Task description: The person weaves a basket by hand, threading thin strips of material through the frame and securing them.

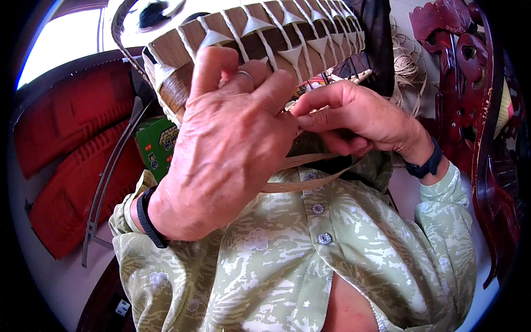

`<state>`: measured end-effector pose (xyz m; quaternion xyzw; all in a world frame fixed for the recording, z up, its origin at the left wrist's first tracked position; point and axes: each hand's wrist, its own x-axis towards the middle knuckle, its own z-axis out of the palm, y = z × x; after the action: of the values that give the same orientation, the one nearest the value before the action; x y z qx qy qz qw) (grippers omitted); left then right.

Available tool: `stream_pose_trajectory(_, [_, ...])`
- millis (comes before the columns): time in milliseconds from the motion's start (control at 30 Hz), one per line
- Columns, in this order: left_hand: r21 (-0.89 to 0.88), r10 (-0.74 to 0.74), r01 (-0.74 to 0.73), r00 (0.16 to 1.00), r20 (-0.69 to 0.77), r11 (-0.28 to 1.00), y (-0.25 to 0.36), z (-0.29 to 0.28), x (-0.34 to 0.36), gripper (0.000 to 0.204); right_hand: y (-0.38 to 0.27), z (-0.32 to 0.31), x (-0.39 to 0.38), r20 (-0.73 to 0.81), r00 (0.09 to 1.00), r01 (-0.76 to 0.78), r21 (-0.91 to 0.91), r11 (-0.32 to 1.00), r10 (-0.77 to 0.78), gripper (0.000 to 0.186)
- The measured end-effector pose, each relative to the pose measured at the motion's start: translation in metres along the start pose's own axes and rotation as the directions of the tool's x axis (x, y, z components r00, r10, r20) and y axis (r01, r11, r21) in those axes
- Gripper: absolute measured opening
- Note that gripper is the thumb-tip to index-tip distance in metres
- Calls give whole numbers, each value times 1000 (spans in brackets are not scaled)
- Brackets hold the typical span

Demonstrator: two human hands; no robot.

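Observation:
A brown, curved-sided woven piece (260, 47), crossed by pale twisted cords and folded triangular tabs, leans in front of me. My left hand (227, 122), with a ring on one finger, lies against its lower edge. Its fingers are curled, and what they grip is hidden. Close beside it, my right hand (354, 113) pinches a pale strip between thumb and forefinger, nearly touching the left hand. A flat tan strip (315, 180) loops below both hands, over my shirt front; whether it joins the pinched bit cannot be seen.
On the right, a ball of tan cord (406, 66) lies near carved dark-red wooden furniture (470, 94). Red panels (72, 110) and a thin grey curved frame (110, 171) stand at left. A green printed package (157, 144) sits behind my left wrist.

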<state>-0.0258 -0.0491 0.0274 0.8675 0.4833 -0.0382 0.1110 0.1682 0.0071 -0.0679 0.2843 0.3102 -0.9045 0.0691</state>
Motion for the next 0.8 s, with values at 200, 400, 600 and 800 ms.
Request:
stream_pose_trajectory(200, [-58, 5, -10, 996, -88, 998, -3, 7, -1, 9, -5, 13, -7, -132, 987, 57, -238, 970, -90, 22])
stream_pose_trajectory(400, [-116, 29, -40, 995, -93, 993, -13, 1, -1, 10, 4, 18, -14, -246, 863, 279, -495, 823, -441, 13])
stream_pose_trajectory(600, [-150, 77, -87, 994, -72, 985, -19, 1, 2, 11, 13, 13, -5, -32, 604, 327, -901, 284, -797, 9])
stream_pose_trajectory(800, [-152, 59, -65, 997, -41, 986, -17, -5, 4, 12, 6, 23, -6, 52, 569, 330, -928, 170, -821, 14])
